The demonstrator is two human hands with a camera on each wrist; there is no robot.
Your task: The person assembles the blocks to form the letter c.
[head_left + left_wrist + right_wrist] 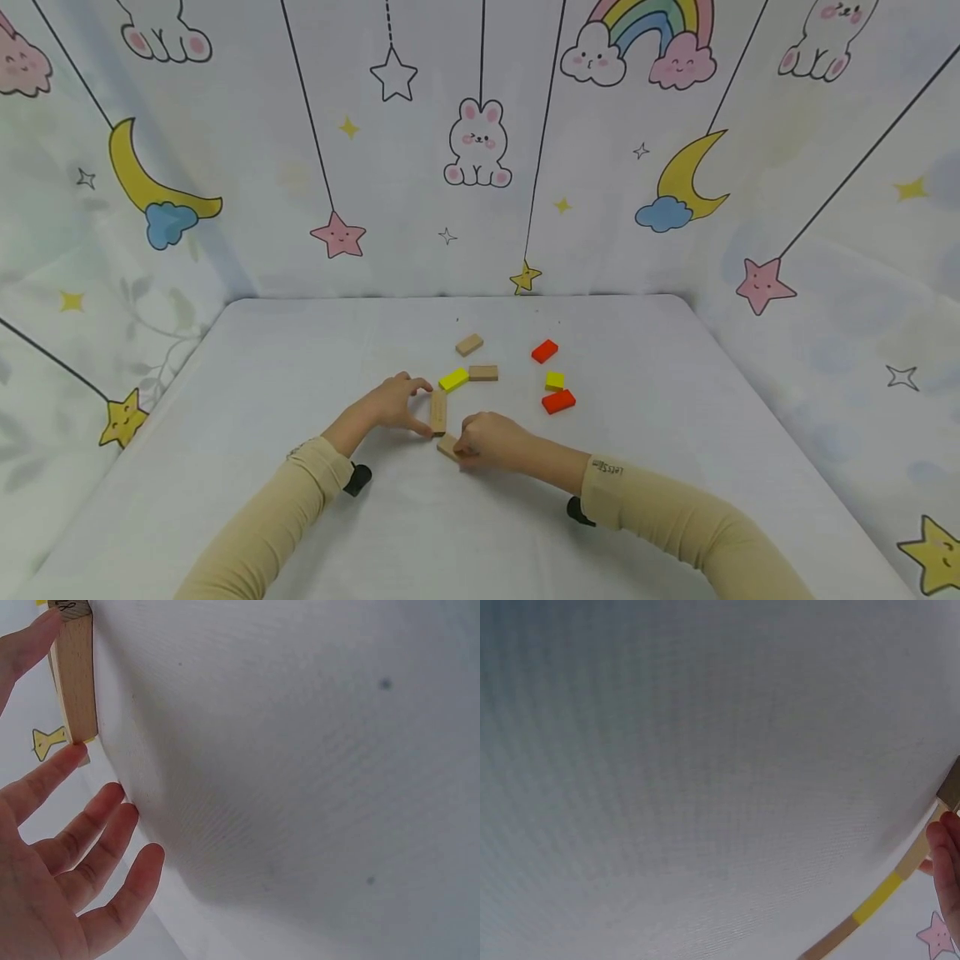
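My left hand (390, 404) spans a plain wooden block (438, 413) end to end. Its thumb is at the near end and its index finger at the far end; the left wrist view shows the same grip on the block (79, 679), the other fingers spread apart. My right hand (491, 442), fingers curled, pinches a second wooden block (447, 447) that lies slanted just below the first and is partly hidden by the fingers. Beyond the first block, a yellow block (453, 380) and another wooden block (483, 373) continue a bending line.
Farther back lies a single wooden block (469, 344). To the right are a red block (544, 351), a smaller-looking yellow block (554, 381) and another red block (558, 402). All lie on a white-covered table (300, 333) with printed cloth around it.
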